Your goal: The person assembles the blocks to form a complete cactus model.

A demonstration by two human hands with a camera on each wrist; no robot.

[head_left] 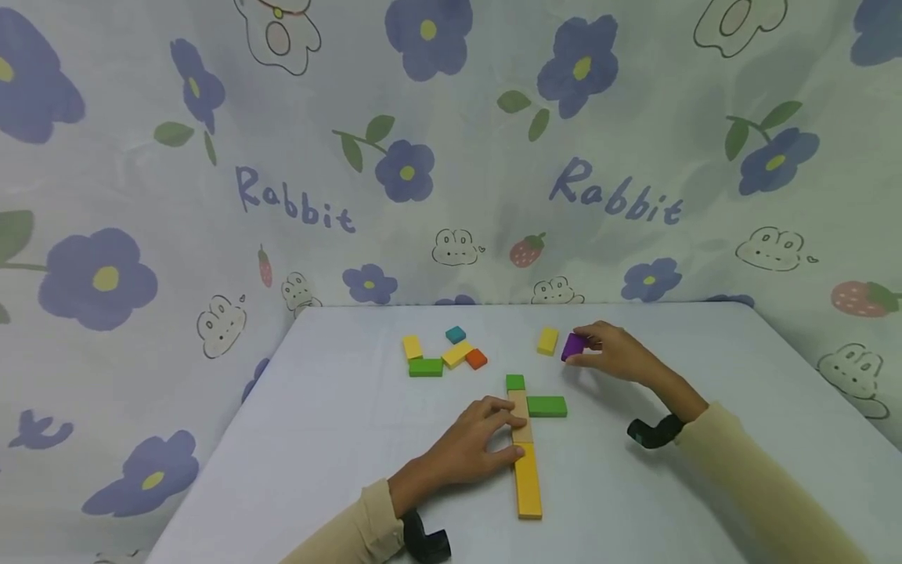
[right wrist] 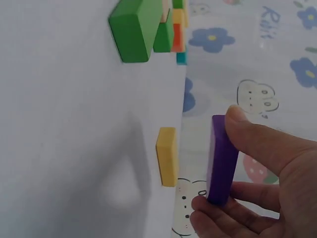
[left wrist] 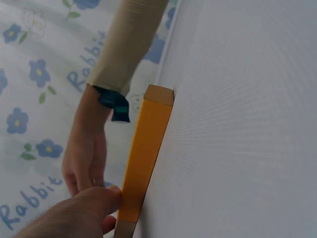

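Between its thumb and fingertips my right hand [head_left: 618, 352] pinches a purple block [head_left: 574, 347]. In the right wrist view the purple block [right wrist: 222, 161] is held by its two ends, raised off the table. My left hand [head_left: 474, 442] rests its relaxed fingertips on a line of blocks: a natural-wood block [head_left: 521, 431] and a long orange-yellow block [head_left: 528, 489] at its near end. The left thumb [left wrist: 110, 197] touches the side of the orange-yellow block in the left wrist view. A small green block [head_left: 515, 382] tops the line, and a longer green block [head_left: 553, 406] sticks out rightward beside the wood.
A loose yellow block [head_left: 547, 341] lies just left of the purple one. Further left is a group with a green block [head_left: 426, 368], yellow blocks [head_left: 458, 355], an orange-red block [head_left: 477, 359] and a blue block [head_left: 455, 334]. A patterned cloth [head_left: 451, 157] hangs behind the white table [head_left: 317, 407].
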